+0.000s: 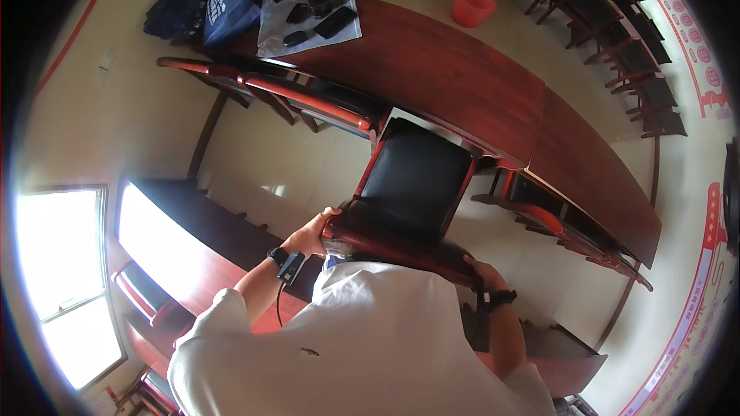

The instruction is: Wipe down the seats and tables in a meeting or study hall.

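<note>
A wooden chair with a black padded seat (417, 173) stands right in front of me, its seat towards the long reddish-brown table. My left hand (312, 235) grips the left end of the chair's backrest, the thumb on top. At the other end of the backrest, my right hand (487, 274) has its fingers on the upper edge. Both wrists wear black bands, and a small device with a cable sits on the left one. The lower part of the backrest is hidden by its top and my shirt.
Along the long table (439, 63) stand more chairs (312, 105) on both sides. Dark blue bags (231, 6) and a plastic sheet (272, 26) with several black devices lie at its left end. Beyond is a red bin (473, 6). Another table (214, 254) stands behind me.
</note>
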### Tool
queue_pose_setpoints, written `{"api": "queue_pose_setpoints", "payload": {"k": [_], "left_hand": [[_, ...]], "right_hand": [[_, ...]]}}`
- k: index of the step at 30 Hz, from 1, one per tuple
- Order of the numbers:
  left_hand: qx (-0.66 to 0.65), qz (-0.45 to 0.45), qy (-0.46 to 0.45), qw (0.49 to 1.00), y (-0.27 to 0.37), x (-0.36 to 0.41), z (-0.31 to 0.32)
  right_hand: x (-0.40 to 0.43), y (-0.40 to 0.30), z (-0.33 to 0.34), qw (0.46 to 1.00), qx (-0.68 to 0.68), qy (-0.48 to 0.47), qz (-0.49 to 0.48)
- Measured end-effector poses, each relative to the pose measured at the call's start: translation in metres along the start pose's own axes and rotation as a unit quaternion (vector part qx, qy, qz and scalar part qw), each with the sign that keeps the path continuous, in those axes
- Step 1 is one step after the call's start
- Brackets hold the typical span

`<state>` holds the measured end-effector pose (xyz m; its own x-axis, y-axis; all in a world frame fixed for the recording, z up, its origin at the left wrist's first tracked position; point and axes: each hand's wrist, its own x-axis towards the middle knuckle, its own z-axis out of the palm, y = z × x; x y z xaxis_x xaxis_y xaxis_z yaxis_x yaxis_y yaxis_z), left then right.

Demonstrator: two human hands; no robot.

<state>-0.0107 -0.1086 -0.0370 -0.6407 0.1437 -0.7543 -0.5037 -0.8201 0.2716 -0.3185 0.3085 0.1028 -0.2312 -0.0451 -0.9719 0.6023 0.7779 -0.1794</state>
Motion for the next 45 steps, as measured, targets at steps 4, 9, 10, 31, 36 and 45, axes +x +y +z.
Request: {"api": "queue_pose_setpoints", "payload": {"k": [4, 9, 10, 31, 36, 45], "left_hand": [[-0.022, 0.025, 0.051, 0.998, 0.019, 0.01, 0.02], [-0.031, 0.084, 0.037, 0.995, 0.06, 0.067, 0.049], [-0.043, 0.115, 0.03, 0.992, 0.064, 0.072, 0.051], [-0.162, -0.038, 0.138, 0.976, 0.232, 0.1, 0.235], [-0.166, -0.07, 0.191, 0.965, 0.233, 0.123, 0.219], [0.521, 0.408, 0.138, 0.737, 0.174, 0.125, 0.14]], "right_hand": [[0.036, -0.012, -0.019, 0.999, 0.038, 0.002, -0.024], [0.104, -0.025, -0.075, 0.993, 0.11, -0.011, -0.043], [0.091, -0.057, -0.079, 0.997, 0.073, -0.015, -0.033], [0.127, -0.189, -0.161, 0.979, 0.076, -0.142, -0.125], [0.172, -0.157, -0.172, 0.965, 0.09, -0.115, -0.219], [0.141, -0.191, -0.142, 0.984, 0.082, -0.142, -0.064]]}}
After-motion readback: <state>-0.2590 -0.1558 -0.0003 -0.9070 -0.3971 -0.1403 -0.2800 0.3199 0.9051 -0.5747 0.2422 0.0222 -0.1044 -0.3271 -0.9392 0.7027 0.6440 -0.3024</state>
